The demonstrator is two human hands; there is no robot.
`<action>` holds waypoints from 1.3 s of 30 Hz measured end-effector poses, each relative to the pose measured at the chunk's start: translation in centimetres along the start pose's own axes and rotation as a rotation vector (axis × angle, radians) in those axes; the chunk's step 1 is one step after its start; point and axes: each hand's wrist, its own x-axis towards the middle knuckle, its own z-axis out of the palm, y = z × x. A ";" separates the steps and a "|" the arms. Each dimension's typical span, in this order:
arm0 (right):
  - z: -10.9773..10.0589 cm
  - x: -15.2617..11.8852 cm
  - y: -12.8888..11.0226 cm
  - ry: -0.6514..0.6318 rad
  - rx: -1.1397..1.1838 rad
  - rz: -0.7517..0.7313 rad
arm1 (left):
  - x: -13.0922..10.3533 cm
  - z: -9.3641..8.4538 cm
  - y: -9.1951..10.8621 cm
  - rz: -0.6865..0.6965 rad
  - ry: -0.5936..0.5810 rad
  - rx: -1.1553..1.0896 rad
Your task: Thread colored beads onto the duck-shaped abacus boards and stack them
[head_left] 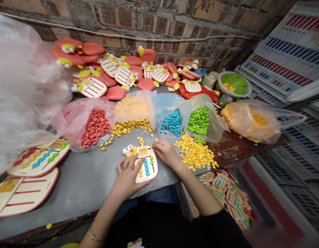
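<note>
A cream toy board (152,172) with a big-eyed yellow bird head lies on the grey tabletop (89,179). Yellow, blue and green beads sit in its slots. My left hand (128,174) rests over the board's left side, fingers spread, hiding part of the slots. At the board's upper right corner, my right hand (166,151) has its thumb and fingertips pressed together; what they hold, if anything, is too small to make out. Loose yellow beads (197,151) lie to the right of that hand.
Bags of red (96,127), gold (133,125), blue (171,122) and green beads (199,120) stand behind the board. Stacked boards (27,196) are at left. More toys (146,84) line the brick wall. A tied bag (252,122) sits at right.
</note>
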 end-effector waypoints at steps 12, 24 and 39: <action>-1.0 -0.7 -1.2 -0.191 0.115 -0.002 | 0.1 0.3 0.0 -0.011 0.005 0.054; -10.6 -8.0 11.1 0.059 -0.578 0.678 | 0.1 0.6 -0.2 -0.019 -0.008 0.037; -2.1 -0.9 0.4 0.082 0.217 0.181 | -0.1 -0.5 0.7 -0.023 0.002 -0.041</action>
